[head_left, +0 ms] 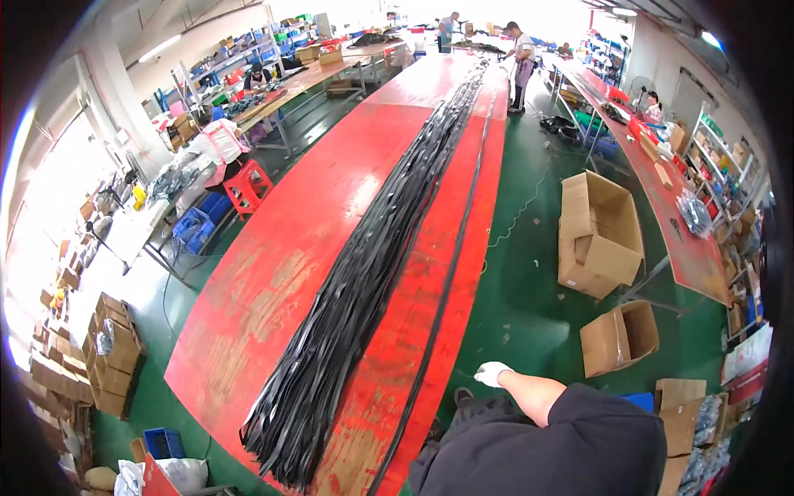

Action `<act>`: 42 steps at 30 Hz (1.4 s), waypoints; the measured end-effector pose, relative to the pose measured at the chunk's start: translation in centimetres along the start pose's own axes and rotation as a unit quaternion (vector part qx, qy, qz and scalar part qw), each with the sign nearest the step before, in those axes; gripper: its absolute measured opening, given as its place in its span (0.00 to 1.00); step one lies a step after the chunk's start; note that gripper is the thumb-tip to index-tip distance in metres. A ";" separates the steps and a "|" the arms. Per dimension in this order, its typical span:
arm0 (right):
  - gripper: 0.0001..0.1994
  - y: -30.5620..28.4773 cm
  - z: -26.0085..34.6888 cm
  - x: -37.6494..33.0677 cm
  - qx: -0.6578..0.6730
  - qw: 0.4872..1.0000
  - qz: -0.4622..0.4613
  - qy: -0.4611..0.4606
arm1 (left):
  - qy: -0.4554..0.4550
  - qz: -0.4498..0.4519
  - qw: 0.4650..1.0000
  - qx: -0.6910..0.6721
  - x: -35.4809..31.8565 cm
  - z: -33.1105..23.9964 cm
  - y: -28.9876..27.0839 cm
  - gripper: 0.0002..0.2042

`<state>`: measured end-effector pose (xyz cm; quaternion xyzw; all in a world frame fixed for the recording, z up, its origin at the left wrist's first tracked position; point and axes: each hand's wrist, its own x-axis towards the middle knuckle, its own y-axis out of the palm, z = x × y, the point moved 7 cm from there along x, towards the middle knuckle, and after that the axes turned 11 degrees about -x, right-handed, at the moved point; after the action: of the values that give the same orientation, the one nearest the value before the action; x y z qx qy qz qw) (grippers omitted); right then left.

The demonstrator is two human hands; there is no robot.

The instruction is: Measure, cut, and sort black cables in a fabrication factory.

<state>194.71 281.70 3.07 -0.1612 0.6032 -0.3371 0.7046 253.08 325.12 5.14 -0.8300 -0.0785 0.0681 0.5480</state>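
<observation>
Strips [364, 273], black and thin, lie bundled in one long heap down the middle of a red table [273, 273], well to the left of our right hand [493, 374] and running far ahead of it. Laid lengthwise like this, we judge, they stay straight and untangled. One single strip [451, 273] lies apart along the table's near edge, closer to the hand but not touching it.

Our right hand wears a white glove and hangs off the table's side, over the green floor [521, 281]. The fingers look curled, but we cannot tell whether they grip anything. Our left hand is not in view.

Ahead and to the right of the hand stand open cardboard boxes [600, 236], with another red table [662, 190] beyond them. Far ahead, a person [523, 62] stands at the end of our table. Off to the far left are a red stool [246, 186], a blue crate [194, 227] and stacked cartons [112, 351]. Nothing lies between the hand and the single strip.
</observation>
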 end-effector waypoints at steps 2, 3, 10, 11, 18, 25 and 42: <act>0.23 -0.1 0.7 1.0 0.003 1.000 -0.016 -0.018 | 0.034 0.008 0.997 -0.064 0.9 -1.7 -0.1 0.17; 0.23 -0.1 1.1 1.5 -0.008 0.999 -0.008 -0.032 | 0.051 0.013 0.994 -0.095 1.3 -2.7 -0.4 0.17; 0.23 -0.4 3.1 2.4 -0.017 0.998 -0.006 -0.053 | 0.140 0.010 0.967 -0.213 4.9 -9.7 -5.6 0.16; 0.24 -0.3 2.9 2.2 -0.013 0.999 -0.004 -0.050 | 0.148 0.009 0.963 -0.226 5.8 -10.2 -5.6 0.17; 0.23 0.6 0.8 1.4 -0.023 1.000 0.013 -0.004 | 0.138 0.016 0.932 -0.335 10.0 -13.9 -8.3 0.17; 0.23 -1.1 -1.2 1.4 0.001 1.000 -0.004 0.009 | 0.174 -0.017 0.894 -0.412 11.2 -19.1 -10.2 0.09; 0.17 -1.5 -7.0 -0.8 0.209 0.972 -0.046 0.094 | -0.052 0.127 0.815 -0.564 15.6 -23.3 4.7 0.04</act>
<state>187.52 282.43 3.11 -0.0053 0.5750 -0.5015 0.6464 273.26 305.51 9.48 -0.9914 -0.0257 0.1238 -0.0340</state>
